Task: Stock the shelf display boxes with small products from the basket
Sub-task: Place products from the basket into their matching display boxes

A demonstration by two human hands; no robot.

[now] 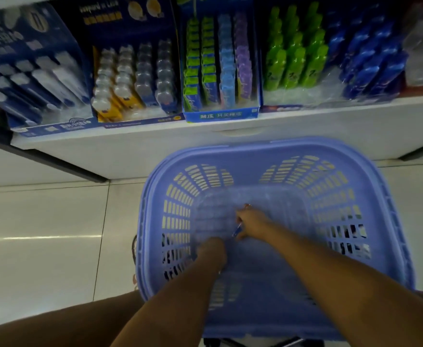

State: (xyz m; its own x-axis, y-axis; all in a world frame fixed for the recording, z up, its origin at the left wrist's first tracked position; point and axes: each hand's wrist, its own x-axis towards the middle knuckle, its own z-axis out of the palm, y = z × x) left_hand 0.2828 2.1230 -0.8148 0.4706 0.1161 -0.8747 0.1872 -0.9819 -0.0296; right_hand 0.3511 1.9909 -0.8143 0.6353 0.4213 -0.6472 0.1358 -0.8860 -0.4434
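In the basket (280,144) at lower centre, the right hand (251,221) pinches a slim blue product (237,231), slanted. The left hand (211,251) is too blurred to read. The display boxes (221,115) lie straight above.

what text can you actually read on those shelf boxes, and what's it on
"解压 开关", then two characters I can't make out: front lip of the blue display box holding green, blue and purple packs.
Pale lettering on the header of the dark display box: too blurred to read.
Print on the front lip of the white-and-blue display box and on the green bottles: too blurred.
Basket: no text.
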